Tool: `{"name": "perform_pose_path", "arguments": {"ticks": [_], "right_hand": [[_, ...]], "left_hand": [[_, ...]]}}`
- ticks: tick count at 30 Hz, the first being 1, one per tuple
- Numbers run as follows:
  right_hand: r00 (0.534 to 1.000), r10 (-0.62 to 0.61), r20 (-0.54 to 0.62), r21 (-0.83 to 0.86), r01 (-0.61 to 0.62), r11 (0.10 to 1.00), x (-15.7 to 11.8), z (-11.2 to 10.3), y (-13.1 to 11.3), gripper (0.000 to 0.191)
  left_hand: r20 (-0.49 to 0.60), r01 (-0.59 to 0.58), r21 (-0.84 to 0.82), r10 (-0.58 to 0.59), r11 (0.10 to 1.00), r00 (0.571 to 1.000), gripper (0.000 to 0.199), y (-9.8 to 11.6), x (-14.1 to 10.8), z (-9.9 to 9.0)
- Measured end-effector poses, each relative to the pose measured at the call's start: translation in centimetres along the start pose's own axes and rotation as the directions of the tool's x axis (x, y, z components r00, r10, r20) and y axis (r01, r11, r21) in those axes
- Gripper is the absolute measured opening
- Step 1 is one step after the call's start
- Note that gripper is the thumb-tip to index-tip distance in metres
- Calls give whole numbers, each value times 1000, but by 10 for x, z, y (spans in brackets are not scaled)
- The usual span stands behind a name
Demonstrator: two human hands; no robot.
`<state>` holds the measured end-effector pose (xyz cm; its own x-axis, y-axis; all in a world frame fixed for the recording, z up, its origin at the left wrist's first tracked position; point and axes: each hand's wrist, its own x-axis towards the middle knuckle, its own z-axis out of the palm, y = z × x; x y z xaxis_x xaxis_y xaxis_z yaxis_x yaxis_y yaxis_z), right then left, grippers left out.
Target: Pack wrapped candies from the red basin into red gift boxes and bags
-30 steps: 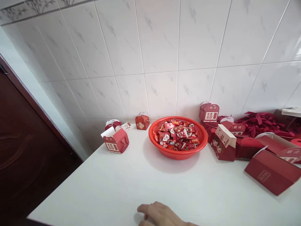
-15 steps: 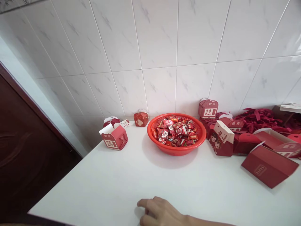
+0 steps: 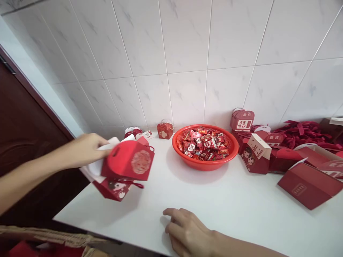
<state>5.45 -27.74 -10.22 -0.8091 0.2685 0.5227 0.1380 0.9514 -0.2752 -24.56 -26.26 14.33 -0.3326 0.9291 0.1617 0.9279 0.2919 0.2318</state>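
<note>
Since half a second ago, left hand (image 3: pixel 85 148) has entered at left of frame, pinching small red paper gift boxes (image 3: pixel 125 167) by their flaps above white table (image 3: pixel 214 203); right hand (image 3: pixel 187 232) rests empty, fingers loose, bracing at bottom centre.

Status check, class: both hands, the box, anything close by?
Left hand grips red box above table edge. Right hand flat on table. Candy basket beyond.

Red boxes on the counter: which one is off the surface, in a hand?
The red box with the round floral emblem, gripped by the left hand above the table's left edge. The boxes by the candy basket all sit on the table.
</note>
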Motion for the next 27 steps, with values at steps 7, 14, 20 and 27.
{"name": "perform_pose_path", "arguments": {"ticks": [7,14,20,27], "right_hand": [[1000,17,-24,38,-16,999,1,-4,1,16],[999,35,-29,37,-34,999,2,-4,3,13],[998,57,-41,83,-54,995,2,-6,4,14],[996,85,-26,92,-82,992,5,-5,8,12]], "left_hand": [[258,-223,17,211,975,943,49,51,39,57],[298,-260,46,235,965,925,36,53,52,65],[187,-373,102,350,922,918,47,56,58,74],[138,-451,247,430,857,892,40,76,39,88]]}}
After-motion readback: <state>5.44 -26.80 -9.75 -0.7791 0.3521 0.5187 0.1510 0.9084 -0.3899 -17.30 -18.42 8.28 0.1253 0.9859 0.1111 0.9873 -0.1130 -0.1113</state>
